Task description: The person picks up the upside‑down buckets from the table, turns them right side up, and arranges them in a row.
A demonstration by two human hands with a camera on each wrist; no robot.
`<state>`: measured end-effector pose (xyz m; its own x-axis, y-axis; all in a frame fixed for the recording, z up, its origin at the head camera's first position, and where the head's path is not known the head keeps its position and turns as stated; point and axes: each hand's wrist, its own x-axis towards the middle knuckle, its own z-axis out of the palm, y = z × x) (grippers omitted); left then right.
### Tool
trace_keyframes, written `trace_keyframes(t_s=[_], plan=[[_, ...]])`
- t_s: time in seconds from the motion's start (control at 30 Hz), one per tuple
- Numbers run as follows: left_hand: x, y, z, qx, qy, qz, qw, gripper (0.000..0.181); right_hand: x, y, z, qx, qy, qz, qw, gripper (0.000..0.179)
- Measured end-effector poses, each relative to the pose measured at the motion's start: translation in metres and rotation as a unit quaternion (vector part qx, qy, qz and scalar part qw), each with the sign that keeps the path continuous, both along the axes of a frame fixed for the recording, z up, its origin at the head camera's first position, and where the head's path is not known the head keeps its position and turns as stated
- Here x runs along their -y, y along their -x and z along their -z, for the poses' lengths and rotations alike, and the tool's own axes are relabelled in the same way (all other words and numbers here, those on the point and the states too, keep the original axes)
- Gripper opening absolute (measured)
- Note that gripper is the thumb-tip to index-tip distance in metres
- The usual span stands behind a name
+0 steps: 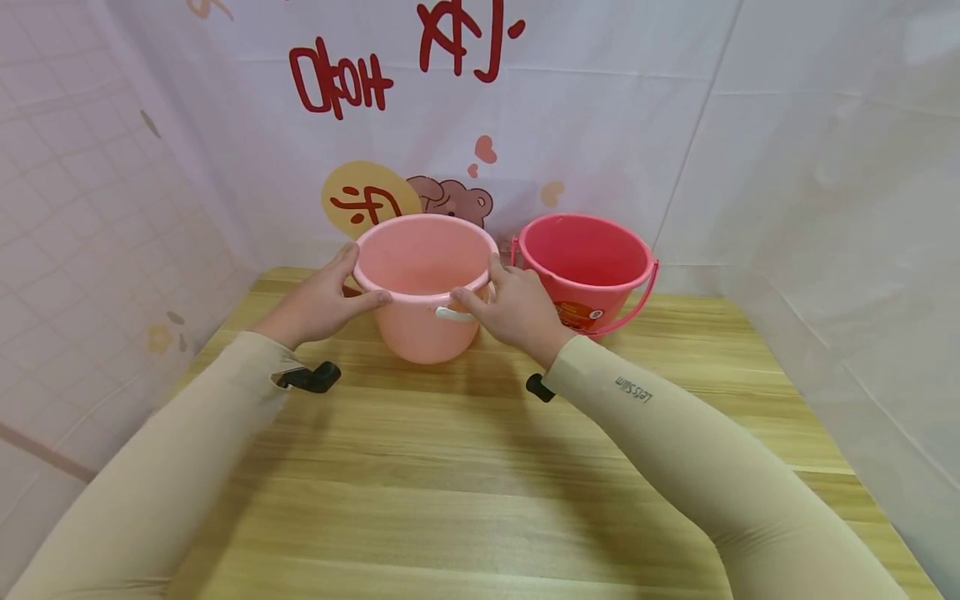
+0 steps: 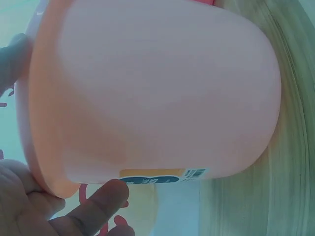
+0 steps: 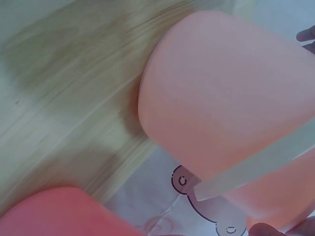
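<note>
A light pink bucket (image 1: 420, 333) stands upright towards the back of the table. My left hand (image 1: 318, 298) grips its rim on the left, thumb along the near edge and fingers round the side. On the right, my right hand (image 1: 517, 307) holds the same rim, its thumb beside the white handle (image 1: 453, 314). That handle (image 3: 261, 162) crosses the bucket's wall as a pale band in the right wrist view. In the left wrist view, a label (image 2: 152, 177) shows on the wall near my fingers. The bucket's inside looks bare.
A deeper pink bucket (image 1: 618, 293) with a hanging handle stands close on the right, behind my right hand. White cloth (image 1: 600, 125) printed with red characters and a bear rises behind the wooden table (image 1: 465, 500); pale sheets flank both sides.
</note>
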<state>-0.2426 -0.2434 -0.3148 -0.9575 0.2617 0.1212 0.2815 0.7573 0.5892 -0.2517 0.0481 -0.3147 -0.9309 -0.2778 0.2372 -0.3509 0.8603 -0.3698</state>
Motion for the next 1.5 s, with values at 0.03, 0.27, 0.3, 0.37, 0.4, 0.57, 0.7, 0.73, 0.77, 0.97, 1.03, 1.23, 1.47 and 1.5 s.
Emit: trace_keyframes(t_s=[0.03, 0.27, 0.3, 0.37, 0.4, 0.57, 0.7, 0.73, 0.77, 0.97, 1.03, 1.23, 1.47, 1.5], plan=[[0.000, 0.000, 0.000, 0.001, -0.002, 0.000, 1.0000, 0.095, 0.001, 0.000, 0.000, 0.000, 0.003, 0.000, 1.0000, 0.098], [-0.005, 0.000, 0.001, 0.008, -0.039, 0.016, 0.9991, 0.095, 0.004, -0.004, 0.002, 0.015, 0.022, 0.006, 0.9996, 0.102], [-0.005, 0.000, 0.001, 0.007, -0.041, 0.017, 0.9990, 0.095, 0.005, -0.005, 0.002, 0.018, 0.022, 0.006, 0.9996, 0.103], [-0.006, 0.000, 0.003, 0.006, -0.043, 0.015, 0.9990, 0.095, 0.006, -0.005, 0.002, 0.030, 0.025, 0.006, 0.9992, 0.105], [-0.006, 0.000, 0.004, 0.006, -0.040, 0.012, 0.9991, 0.095, 0.007, -0.005, 0.001, 0.039, 0.028, 0.005, 0.9989, 0.105], [-0.007, 0.001, 0.006, 0.004, -0.041, 0.008, 0.9991, 0.094, 0.010, -0.006, 0.002, 0.058, 0.042, 0.005, 0.9974, 0.106], [-0.008, 0.002, 0.006, 0.002, -0.055, 0.017, 0.9983, 0.093, 0.010, -0.006, 0.003, 0.061, 0.053, 0.005, 0.9967, 0.105], [-0.009, 0.002, 0.006, 0.001, -0.057, 0.017, 0.9982, 0.094, 0.010, -0.006, 0.004, 0.062, 0.056, 0.005, 0.9965, 0.105], [-0.009, 0.002, 0.006, 0.002, -0.059, 0.018, 0.9981, 0.094, 0.010, -0.005, 0.004, 0.061, 0.059, 0.005, 0.9964, 0.105], [-0.009, 0.005, 0.008, -0.004, -0.057, 0.016, 0.9982, 0.095, 0.009, -0.003, 0.006, 0.062, 0.072, 0.006, 0.9954, 0.106], [-0.009, 0.006, 0.009, -0.004, -0.060, 0.019, 0.9980, 0.093, 0.009, -0.003, 0.007, 0.065, 0.076, 0.008, 0.9950, 0.106], [-0.011, 0.009, 0.008, -0.001, -0.073, 0.026, 0.9970, 0.090, 0.009, -0.001, 0.007, 0.062, 0.074, 0.016, 0.9952, 0.107], [-0.012, 0.012, 0.007, 0.001, -0.081, 0.030, 0.9963, 0.090, 0.008, -0.002, 0.005, 0.064, 0.072, 0.018, 0.9952, 0.107], [-0.012, 0.013, 0.006, 0.002, -0.079, 0.030, 0.9964, 0.091, 0.008, -0.001, 0.004, 0.066, 0.072, 0.019, 0.9950, 0.107]])
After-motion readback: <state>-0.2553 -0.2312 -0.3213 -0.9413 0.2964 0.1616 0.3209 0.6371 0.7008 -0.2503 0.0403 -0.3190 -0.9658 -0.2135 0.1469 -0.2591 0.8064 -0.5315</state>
